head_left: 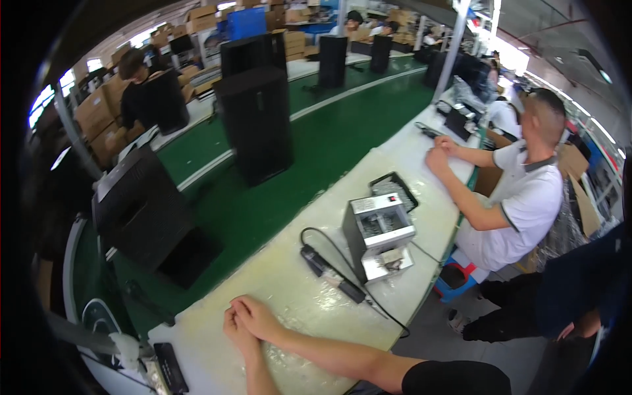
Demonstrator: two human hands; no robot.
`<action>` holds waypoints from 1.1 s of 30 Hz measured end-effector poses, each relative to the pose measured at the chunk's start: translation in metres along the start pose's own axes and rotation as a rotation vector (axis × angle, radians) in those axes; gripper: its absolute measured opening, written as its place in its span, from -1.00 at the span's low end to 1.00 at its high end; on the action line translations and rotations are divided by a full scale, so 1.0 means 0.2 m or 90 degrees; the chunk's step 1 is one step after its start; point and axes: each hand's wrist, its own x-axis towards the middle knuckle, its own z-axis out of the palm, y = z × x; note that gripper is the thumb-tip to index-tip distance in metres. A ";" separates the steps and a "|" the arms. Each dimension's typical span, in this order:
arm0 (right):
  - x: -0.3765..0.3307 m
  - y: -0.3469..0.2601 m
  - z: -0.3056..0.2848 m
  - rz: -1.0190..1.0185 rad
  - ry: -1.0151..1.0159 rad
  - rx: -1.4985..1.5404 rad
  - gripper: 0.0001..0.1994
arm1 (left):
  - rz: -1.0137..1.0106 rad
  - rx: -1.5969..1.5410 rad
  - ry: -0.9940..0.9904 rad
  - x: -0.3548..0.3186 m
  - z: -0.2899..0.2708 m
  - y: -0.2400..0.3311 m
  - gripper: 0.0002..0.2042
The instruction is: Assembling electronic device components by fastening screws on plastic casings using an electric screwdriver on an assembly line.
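- My right hand (260,319) lies over the left hand (238,332), near the table (289,276) edge. No tool visible in either; can't tell how tightly the fingers are closed.
- The power screwdriver (332,273) lies just beyond them, beside a grey box (378,230). Guessing it's parked there for easy reach.
- Its cord (333,243) loops between the two, so that's snag territory.
- Black tray (409,187) of small bits behind the box.
- Big black speaker (257,125) upright on the green belt (329,158).
- Co-worker (526,171) seated farther along, which limits elbow room that way.
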 end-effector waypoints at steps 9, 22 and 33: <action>0.01 -0.03 -0.02 0.032 -0.053 0.055 -0.75 | -0.022 -0.071 0.034 -0.02 0.02 0.03 -0.84; 0.00 -0.07 -0.01 0.078 0.000 0.031 -0.76 | -0.048 -0.085 0.018 -0.02 0.02 -0.03 -0.82; 0.01 -0.08 -0.02 0.096 -0.018 0.025 -0.75 | -0.025 -0.081 0.055 0.00 0.03 -0.04 -0.84</action>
